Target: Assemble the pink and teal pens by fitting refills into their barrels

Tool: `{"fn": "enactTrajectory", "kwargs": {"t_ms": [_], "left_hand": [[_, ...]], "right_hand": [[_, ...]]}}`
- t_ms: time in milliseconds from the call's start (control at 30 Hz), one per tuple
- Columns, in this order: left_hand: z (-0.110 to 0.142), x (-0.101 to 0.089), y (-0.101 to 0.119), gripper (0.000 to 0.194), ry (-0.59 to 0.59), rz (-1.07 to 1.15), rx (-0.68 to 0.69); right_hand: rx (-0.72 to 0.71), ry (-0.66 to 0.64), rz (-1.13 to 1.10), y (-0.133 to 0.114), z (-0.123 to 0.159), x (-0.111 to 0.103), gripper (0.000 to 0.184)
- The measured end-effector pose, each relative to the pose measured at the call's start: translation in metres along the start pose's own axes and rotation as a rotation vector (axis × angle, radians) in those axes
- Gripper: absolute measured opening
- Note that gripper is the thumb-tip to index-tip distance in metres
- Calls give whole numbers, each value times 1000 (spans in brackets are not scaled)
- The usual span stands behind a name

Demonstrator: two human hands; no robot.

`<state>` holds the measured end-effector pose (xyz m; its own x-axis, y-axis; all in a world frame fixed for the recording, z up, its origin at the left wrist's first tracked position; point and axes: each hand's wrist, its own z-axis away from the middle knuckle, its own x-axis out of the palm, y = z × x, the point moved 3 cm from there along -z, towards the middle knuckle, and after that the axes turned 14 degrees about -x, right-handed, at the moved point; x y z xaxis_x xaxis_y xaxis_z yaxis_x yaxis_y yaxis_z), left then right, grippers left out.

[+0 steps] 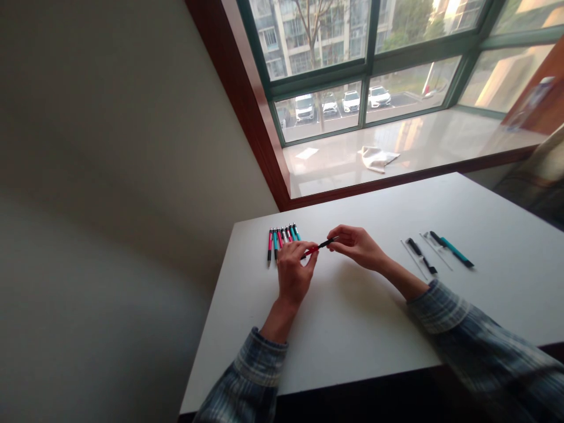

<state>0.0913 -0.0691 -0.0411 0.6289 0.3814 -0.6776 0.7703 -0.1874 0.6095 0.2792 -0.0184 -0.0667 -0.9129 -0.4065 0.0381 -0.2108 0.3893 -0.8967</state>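
Between my two hands, above the white table, is a red pen point(312, 251) with a black grip, tilted up to the right. My left hand point(294, 271) pinches its red barrel between thumb and fingertips. At the other end, the fingers of my right hand point(353, 242) are closed on the pen's tip end; whether a small part is between them is too small to tell. Just behind my left hand lies a row of several pens point(269, 244) in red, teal and white, side by side and partly hidden by that hand.
To the right on the white table point(352, 341) lie a teal pen barrel point(456, 251), black pen parts point(420, 255) and thin white refills point(413, 258). A wall stands on the left. Behind the table, the window sill point(335, 170) holds a crumpled white cloth or bag point(378, 158).
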Motion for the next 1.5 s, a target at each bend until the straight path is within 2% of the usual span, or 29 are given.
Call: {"fn": "enactTrajectory", "kwargs": {"t_ms": [200, 333, 467, 533, 733, 900, 1200, 1333, 1433, 1500], "left_hand": [[0, -3, 2, 5, 13, 12, 16], [0, -1, 2, 4, 3, -5, 18], [1, 0, 2, 5, -6, -9, 14], [1, 0, 2, 5, -9, -10, 12], [2, 0, 2, 5, -18, -7, 7], [2, 1, 3, 6, -20, -12, 12], [3, 1, 5, 5, -35, -26, 29], [3, 1, 4, 4, -35, -27, 29], [2, 1, 4, 4, -34, -29, 27], [2, 1, 4, 4, -37, -29, 28]], "right_hand": [[-45, -42, 290, -7, 1, -4, 27], [-39, -87, 454, -11, 1, -5, 33], [-66, -73, 367, -12, 1, -4, 29], [-85, -86, 387, -12, 1, -4, 22], [-103, -58, 458, -12, 1, -7, 20], [-101, -111, 506, -14, 1, -5, 23], [-80, -133, 548, -18, 1, -3, 35], [-94, -159, 506, -19, 2, -3, 26], [-91, -173, 564, -18, 2, -3, 33], [-88, -151, 558, -18, 2, -4, 32]]}}
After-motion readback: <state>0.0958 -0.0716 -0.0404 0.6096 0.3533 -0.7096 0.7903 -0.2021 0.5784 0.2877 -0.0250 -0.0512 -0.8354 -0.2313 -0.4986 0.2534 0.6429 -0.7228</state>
